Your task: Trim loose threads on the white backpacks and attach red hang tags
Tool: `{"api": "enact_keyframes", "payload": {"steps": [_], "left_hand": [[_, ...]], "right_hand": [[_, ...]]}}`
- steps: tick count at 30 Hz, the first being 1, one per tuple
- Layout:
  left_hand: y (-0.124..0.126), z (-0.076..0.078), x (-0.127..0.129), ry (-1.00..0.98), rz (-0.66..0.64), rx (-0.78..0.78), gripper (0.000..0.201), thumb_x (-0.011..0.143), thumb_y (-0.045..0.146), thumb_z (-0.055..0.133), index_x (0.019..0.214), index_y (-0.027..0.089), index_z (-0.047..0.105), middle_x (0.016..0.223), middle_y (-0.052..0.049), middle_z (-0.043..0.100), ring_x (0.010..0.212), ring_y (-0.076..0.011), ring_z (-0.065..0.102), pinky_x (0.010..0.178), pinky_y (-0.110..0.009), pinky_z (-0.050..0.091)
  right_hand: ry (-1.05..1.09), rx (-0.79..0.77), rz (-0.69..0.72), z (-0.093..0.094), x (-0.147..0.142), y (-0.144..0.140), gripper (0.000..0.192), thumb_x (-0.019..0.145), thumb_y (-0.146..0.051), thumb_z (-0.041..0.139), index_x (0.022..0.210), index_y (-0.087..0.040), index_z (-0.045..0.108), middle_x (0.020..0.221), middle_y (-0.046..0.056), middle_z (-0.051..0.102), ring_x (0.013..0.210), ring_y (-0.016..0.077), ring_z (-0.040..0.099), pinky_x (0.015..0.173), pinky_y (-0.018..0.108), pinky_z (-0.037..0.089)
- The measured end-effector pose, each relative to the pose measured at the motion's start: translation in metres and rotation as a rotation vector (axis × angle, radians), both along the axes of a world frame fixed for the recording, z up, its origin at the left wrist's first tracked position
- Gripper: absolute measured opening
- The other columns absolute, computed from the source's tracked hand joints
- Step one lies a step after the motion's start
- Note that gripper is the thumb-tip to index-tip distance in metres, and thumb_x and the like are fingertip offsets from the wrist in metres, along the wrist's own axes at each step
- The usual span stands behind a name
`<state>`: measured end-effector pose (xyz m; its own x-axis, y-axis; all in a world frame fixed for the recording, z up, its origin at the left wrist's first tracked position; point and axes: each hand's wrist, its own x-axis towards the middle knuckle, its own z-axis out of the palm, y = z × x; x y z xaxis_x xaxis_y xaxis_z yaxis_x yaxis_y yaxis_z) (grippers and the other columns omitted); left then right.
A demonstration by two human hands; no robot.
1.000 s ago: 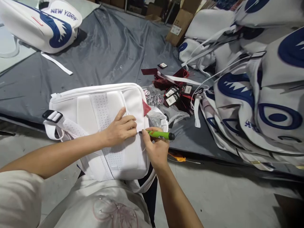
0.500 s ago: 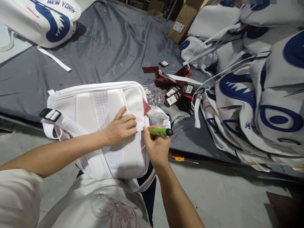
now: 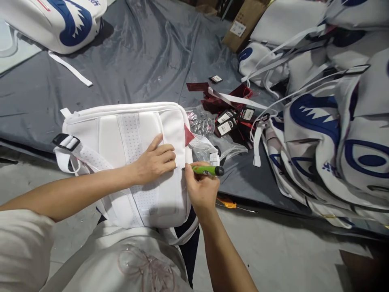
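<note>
A white backpack (image 3: 121,134) lies back-side up, half on my lap and half on the grey sheet (image 3: 136,61). My left hand (image 3: 154,160) presses flat on its padded back panel, fingers pointing right. My right hand (image 3: 202,188) grips a green pen-shaped tool (image 3: 206,170), held level with its thin tip against the backpack's right seam, just off my left fingertips. A red tag (image 3: 187,136) sticks out at the bag's right edge, and a black buckle (image 3: 65,141) sits on the left strap.
A pile of white and blue backpacks (image 3: 334,121) fills the right side. Another such bag (image 3: 57,20) lies at the top left. Red and black hang tags (image 3: 231,115) and clear plastic bags (image 3: 209,142) lie beside the backpack. A cardboard box (image 3: 243,24) stands behind. An orange tool (image 3: 227,202) lies at the sheet's edge.
The view has shifted slightly, so everything sits a little higher and to the right. Both hands keep their hold and place on the backpack's seam.
</note>
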<state>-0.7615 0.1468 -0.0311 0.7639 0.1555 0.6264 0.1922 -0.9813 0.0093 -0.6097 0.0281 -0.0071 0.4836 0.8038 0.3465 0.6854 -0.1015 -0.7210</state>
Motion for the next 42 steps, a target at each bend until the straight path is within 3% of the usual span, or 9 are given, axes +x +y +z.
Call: {"api": "enact_keyframes", "payload": {"steps": [9,15,19,22,28,31,36,39,42], "left_hand": [[-0.003,0.013,-0.001,-0.009,0.035,0.111,0.015,0.096,0.018,0.054,0.083,0.021,0.061,0.092,0.001,0.067,0.106,-0.0168,0.057,0.126,-0.051,0.014],[0.027,0.060,-0.011,0.382,-0.044,0.112,0.019,0.088,0.034,0.069,0.079,0.019,0.063,0.079,-0.003,0.068,0.079,-0.0180,0.059,0.092,-0.040,0.039],[0.037,0.090,-0.013,0.516,0.049,0.069,0.032,0.075,0.044,0.080,0.071,0.017,0.063,0.069,-0.003,0.067,0.070,-0.0179,0.060,0.075,-0.036,0.035],[0.007,0.120,-0.024,0.472,0.111,0.009,0.033,0.075,0.044,0.080,0.069,0.017,0.063,0.068,-0.002,0.068,0.068,-0.0167,0.061,0.070,-0.035,0.032],[-0.083,0.175,-0.049,0.267,0.236,-0.159,0.036,0.089,0.052,0.066,0.077,0.018,0.063,0.068,-0.001,0.065,0.065,-0.0170,0.060,0.063,-0.033,0.035],[-0.082,0.156,-0.048,0.284,0.202,-0.339,0.039,0.086,0.057,0.068,0.080,0.018,0.066,0.071,-0.001,0.068,0.065,-0.0161,0.062,0.059,-0.029,0.037],[-0.025,0.097,-0.047,0.172,0.163,-0.265,0.010,0.090,0.021,0.066,0.099,0.018,0.070,0.104,-0.008,0.074,0.096,-0.0198,0.068,0.083,-0.032,0.050],[0.001,0.087,-0.049,0.068,0.221,-0.200,0.041,0.087,0.024,0.070,0.126,0.019,0.061,0.133,-0.015,0.063,0.125,-0.0272,0.055,0.102,-0.045,0.044],[0.012,0.086,-0.039,0.304,0.225,-0.291,0.072,0.080,0.035,0.077,0.144,0.023,0.046,0.143,-0.015,0.055,0.129,-0.0299,0.051,0.104,-0.045,0.041]], "right_hand": [[0.036,0.021,0.048,0.002,-0.005,0.001,0.023,0.092,-0.040,0.057,0.081,-0.020,0.061,0.070,0.002,0.064,0.055,0.0142,0.056,0.055,0.027,0.046],[0.015,-0.018,0.022,0.002,0.001,-0.022,0.024,0.091,-0.040,0.060,0.081,-0.019,0.065,0.063,0.002,0.064,0.054,0.0167,0.059,0.055,0.029,0.047],[0.155,0.182,0.137,0.008,-0.007,-0.036,0.027,0.094,-0.036,0.062,0.114,-0.019,0.070,0.108,0.009,0.074,0.091,0.0218,0.072,0.082,0.034,0.058],[0.108,0.331,0.245,0.020,-0.021,-0.035,0.034,0.097,-0.027,0.059,0.130,-0.023,0.063,0.115,0.008,0.073,0.105,0.0233,0.070,0.093,0.039,0.057],[-0.272,0.575,0.396,0.079,-0.026,-0.051,0.041,0.091,-0.016,0.065,0.130,-0.030,0.062,0.109,0.006,0.074,0.101,0.0251,0.069,0.094,0.046,0.055],[-0.320,0.468,0.461,0.074,-0.014,-0.049,0.030,0.091,-0.022,0.065,0.121,-0.027,0.067,0.101,0.006,0.075,0.091,0.0245,0.070,0.088,0.043,0.056],[-0.278,0.310,0.481,0.007,0.005,-0.028,0.025,0.096,-0.026,0.054,0.115,-0.021,0.069,0.097,0.008,0.075,0.085,0.0224,0.068,0.077,0.039,0.055],[-0.327,0.306,0.448,-0.006,0.001,-0.019,0.024,0.096,-0.024,0.055,0.116,-0.020,0.068,0.097,0.008,0.075,0.087,0.0224,0.068,0.079,0.039,0.052],[-0.333,0.319,0.491,-0.001,-0.016,-0.017,0.026,0.095,-0.022,0.054,0.118,-0.020,0.066,0.099,0.008,0.075,0.088,0.0219,0.068,0.078,0.037,0.050]]}}
